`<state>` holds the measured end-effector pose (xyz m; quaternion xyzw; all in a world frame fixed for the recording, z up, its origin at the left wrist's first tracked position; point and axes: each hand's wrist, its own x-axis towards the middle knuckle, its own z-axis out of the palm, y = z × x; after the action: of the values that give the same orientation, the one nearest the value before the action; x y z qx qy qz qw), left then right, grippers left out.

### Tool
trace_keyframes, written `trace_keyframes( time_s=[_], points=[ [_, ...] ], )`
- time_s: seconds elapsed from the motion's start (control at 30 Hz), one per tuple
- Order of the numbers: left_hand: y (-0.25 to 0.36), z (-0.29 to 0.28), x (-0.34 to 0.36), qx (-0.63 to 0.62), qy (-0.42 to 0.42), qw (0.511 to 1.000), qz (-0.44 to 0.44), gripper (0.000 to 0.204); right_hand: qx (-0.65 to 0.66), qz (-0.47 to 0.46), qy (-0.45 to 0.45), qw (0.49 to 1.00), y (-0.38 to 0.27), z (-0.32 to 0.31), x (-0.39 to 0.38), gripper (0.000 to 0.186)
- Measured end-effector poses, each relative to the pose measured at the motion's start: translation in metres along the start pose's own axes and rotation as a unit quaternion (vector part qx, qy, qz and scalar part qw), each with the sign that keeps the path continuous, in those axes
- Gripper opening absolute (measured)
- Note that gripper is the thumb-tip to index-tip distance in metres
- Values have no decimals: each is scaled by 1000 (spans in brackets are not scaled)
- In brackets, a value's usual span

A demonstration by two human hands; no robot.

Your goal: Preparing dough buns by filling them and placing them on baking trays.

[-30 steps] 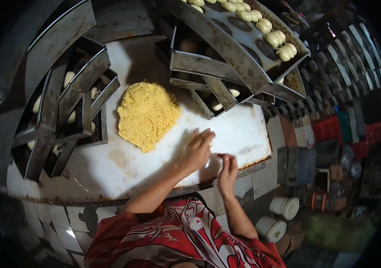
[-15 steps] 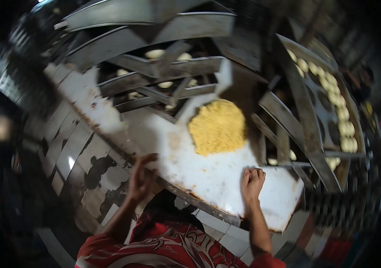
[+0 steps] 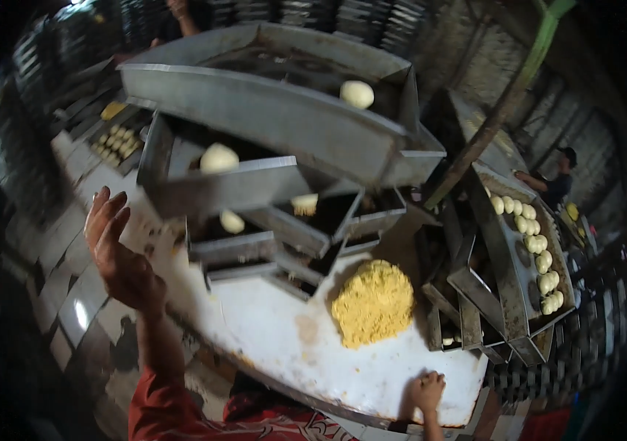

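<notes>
My left hand (image 3: 119, 253) is raised at the left, over the table's edge. Its fingers are stretched upward and apart, and nothing shows in them. Near the table's front right corner, my right hand (image 3: 429, 391) rests low with its fingers curled in. Whatever they may enclose is hidden. Beyond it on the white tabletop (image 3: 277, 327) sits a rough mound of yellow, crumbly dough or filling (image 3: 374, 305). A large metal tray (image 3: 262, 103) tops the stack at the back, with one pale dough ball (image 3: 357, 94) in it. Another dough ball (image 3: 219, 158) shows in a tray below.
Crosswise stacked trays (image 3: 233, 250) stand at the back of the table. At the right, a long tray (image 3: 508, 272) holds several dough balls (image 3: 530, 228). A green and brown pole (image 3: 501, 114) slants behind. Another person (image 3: 556, 184) is at the far right; someone's arm (image 3: 183, 16) shows at the top.
My view has tilted up, so the table sits lower and more of the tray stack shows. My left hand has risen from the front edge toward the far left. My right hand stays by the table's corner.
</notes>
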<state>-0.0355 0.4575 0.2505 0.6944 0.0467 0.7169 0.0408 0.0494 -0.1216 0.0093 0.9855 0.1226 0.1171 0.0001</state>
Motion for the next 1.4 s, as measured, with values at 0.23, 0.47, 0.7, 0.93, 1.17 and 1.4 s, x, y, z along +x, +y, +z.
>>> trace_keyframes(
  time_s=[0.23, 0.47, 0.7, 0.93, 1.17, 1.4],
  points=[
    [-49, 39, -22, -227, -126, 962, -85, 38, 340, -67, -369, 862, -140, -341, 192, 32],
    [-61, 32, -24, -273, -70, 959, -39, 31, 159, -239, 251, 925, -320, -441, 449, 37],
    [-55, 47, -26, -298, 15, 952, -69, 29, 98, -153, 131, 974, -352, -382, 524, 73],
    [-47, 57, -26, -345, 82, 927, -122, 34, 30, -100, 124, 987, -110, -388, 401, 36],
    [73, -1, -68, -62, -87, 986, -130, 35, -49, -114, -198, 972, 158, -274, 322, 42],
    [167, -32, -71, -79, -192, 972, -110, 43, -262, -122, -250, 924, 183, -290, 271, 26]
  ],
)
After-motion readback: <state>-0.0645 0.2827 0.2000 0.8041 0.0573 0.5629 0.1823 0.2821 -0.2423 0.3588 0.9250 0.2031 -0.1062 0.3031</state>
